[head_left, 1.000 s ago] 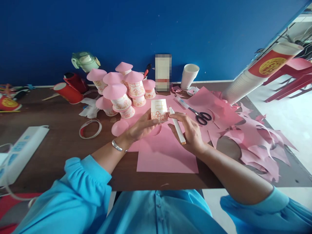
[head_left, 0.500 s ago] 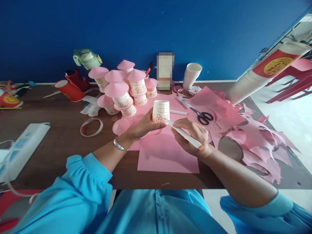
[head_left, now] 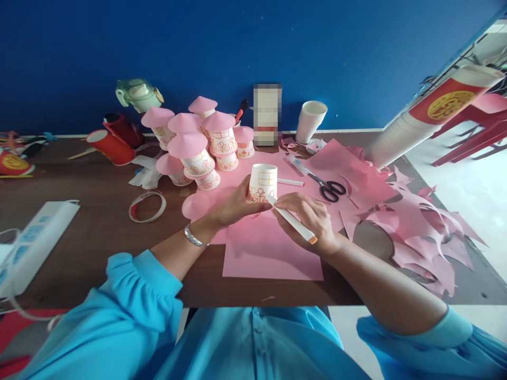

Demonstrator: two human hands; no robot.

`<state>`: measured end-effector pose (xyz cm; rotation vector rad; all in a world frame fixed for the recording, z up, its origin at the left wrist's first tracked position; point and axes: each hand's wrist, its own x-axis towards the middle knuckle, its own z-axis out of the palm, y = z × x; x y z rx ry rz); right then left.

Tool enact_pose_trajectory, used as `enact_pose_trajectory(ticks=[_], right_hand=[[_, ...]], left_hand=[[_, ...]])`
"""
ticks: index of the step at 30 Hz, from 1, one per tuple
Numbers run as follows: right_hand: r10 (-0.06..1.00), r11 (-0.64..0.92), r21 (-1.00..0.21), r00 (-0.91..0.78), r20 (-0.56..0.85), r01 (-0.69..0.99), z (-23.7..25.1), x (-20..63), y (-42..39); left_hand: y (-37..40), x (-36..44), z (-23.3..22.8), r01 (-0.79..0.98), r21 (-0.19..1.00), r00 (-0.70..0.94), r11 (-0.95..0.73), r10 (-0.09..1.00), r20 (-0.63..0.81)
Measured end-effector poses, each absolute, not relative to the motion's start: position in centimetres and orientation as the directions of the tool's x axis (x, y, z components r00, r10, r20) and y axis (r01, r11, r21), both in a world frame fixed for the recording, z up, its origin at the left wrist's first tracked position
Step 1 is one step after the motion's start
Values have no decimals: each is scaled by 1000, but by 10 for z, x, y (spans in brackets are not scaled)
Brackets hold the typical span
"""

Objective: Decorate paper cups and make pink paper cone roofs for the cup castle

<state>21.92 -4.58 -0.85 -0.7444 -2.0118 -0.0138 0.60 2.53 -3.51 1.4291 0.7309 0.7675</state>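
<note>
Left hand (head_left: 233,205) curled around the lower side of an upside-down paper cup (head_left: 262,182), white with orange line drawings, thumb and fingers closed on it and steadying it just above the pink paper sheet (head_left: 273,248) at the middle of the brown surface (head_left: 87,253). Right hand (head_left: 311,219) closed in a writing grip on a white marker (head_left: 291,220), orange end pointing back toward the wrist, tip laid against the cup's lower edge. Silver bracelet (head_left: 193,236) on the left wrist; both sleeves bright blue. Behind the cup, a cluster of finished cups with pink cone tops (head_left: 198,145), stacked and leaning together. Marker cap (head_left: 291,182) lies just right of the cup, black-handled scissors (head_left: 327,187) beyond it, beside a glue tube (head_left: 298,165). Pink offcuts (head_left: 412,221) heaped at the right. Stack of plain white cups (head_left: 311,121) near the blue wall; long sleeve of cups (head_left: 420,119) lying slantwise at far right. Tape roll (head_left: 147,207) left of centre, red cups (head_left: 113,143) farther back, white power strip (head_left: 34,243) at the left edge.
</note>
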Motion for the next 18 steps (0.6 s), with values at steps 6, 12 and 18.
enact_pose_trajectory(ticks=[6,12,18], right_hand=[[500,814,-282,-365,785,508,-8,219,-46],[489,795,-257,-331,807,550,-9,221,-44],[474,786,-230,-320,820,574,-4,219,-45]], left_hand=[[25,5,-35,-13,1000,575,-1,818,8],[26,5,-36,-3,1000,574,7,819,-5],[27,3,-38,-16,1000,578,6,816,4]])
